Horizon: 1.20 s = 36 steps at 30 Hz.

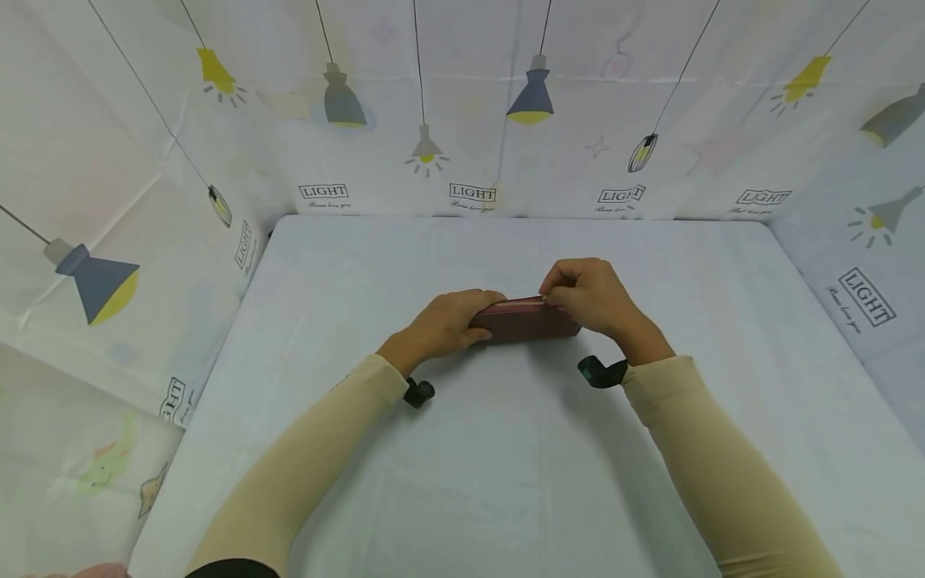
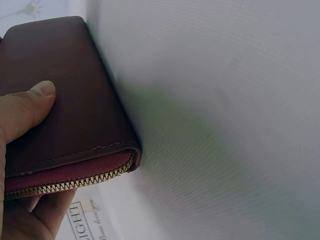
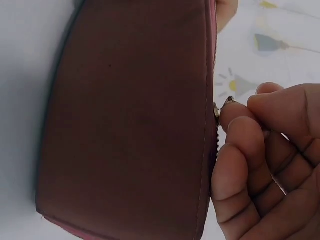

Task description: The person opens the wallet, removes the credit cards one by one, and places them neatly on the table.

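Beige sleeves (image 1: 289, 474), nearest in the head view, lead to a brown wallet (image 1: 527, 323) upright on the worktop (image 1: 462, 498). Left wrist view: the left hand (image 2: 24, 114) clasps one end; likely light and semi-stiff, it suits bracing there. Right wrist view: the right hand (image 3: 272, 155) pinches the zip pull (image 3: 229, 100).

In the right wrist view, a brown wallet (image 3: 125, 115) takes most of the space. At its zipped edge, the right hand (image 3: 272, 160) pinches a small metal zipper pull (image 3: 230, 100), whose shape I cannot tell well, because fingers partly cover it. Near the top, a piece of the left hand (image 3: 227, 14) shows beside this edge. Behind are printed lamps (image 3: 270, 43).
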Motion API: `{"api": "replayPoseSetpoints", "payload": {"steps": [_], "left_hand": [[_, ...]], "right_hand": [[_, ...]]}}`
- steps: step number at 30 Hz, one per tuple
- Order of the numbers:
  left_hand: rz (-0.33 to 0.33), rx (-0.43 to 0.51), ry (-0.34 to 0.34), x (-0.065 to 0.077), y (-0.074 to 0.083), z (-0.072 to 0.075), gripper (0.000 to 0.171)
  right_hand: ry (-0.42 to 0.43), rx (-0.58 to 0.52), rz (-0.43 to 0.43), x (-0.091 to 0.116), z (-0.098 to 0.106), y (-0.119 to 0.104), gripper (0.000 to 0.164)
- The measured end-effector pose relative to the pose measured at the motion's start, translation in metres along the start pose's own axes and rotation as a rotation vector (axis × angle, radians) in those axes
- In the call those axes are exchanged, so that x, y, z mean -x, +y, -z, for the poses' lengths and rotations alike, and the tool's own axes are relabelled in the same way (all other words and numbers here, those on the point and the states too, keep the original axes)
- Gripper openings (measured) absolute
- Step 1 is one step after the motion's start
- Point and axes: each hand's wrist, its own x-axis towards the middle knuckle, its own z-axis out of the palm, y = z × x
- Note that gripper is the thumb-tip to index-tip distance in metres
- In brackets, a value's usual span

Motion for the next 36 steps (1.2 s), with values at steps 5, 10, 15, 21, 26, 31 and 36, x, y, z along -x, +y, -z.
{"api": "replayPoseSetpoints", "payload": {"steps": [5,10,15,21,26,31,36], "left_hand": [[-0.009,0.002,0.010,-0.001,-0.001,-0.001,0.056],[-0.013,0.000,0.013,0.000,-0.002,0.000,0.056],[-0.005,0.003,0.006,0.000,-0.002,-0.001,0.057],[-0.001,0.029,0.004,0.000,-0.002,-0.001,0.057],[-0.001,0.031,0.008,0.000,-0.003,-0.001,0.057],[-0.003,0.024,0.013,0.000,-0.004,-0.002,0.058],[0.004,0.021,0.003,0.000,-0.003,-0.001,0.059]], "right_hand": [[-0.008,0.011,0.005,-0.003,-0.004,-0.004,0.015],[-0.016,-0.003,0.009,-0.004,-0.008,-0.009,0.014],[-0.024,-0.015,0.025,-0.006,-0.013,-0.015,0.016],[-0.035,-0.012,0.033,-0.009,-0.019,-0.020,0.017],[-0.036,-0.009,0.048,-0.011,-0.022,-0.022,0.017],[-0.046,-0.016,0.064,-0.012,-0.025,-0.026,0.018],[-0.052,-0.012,0.082,-0.013,-0.029,-0.029,0.018]]}}
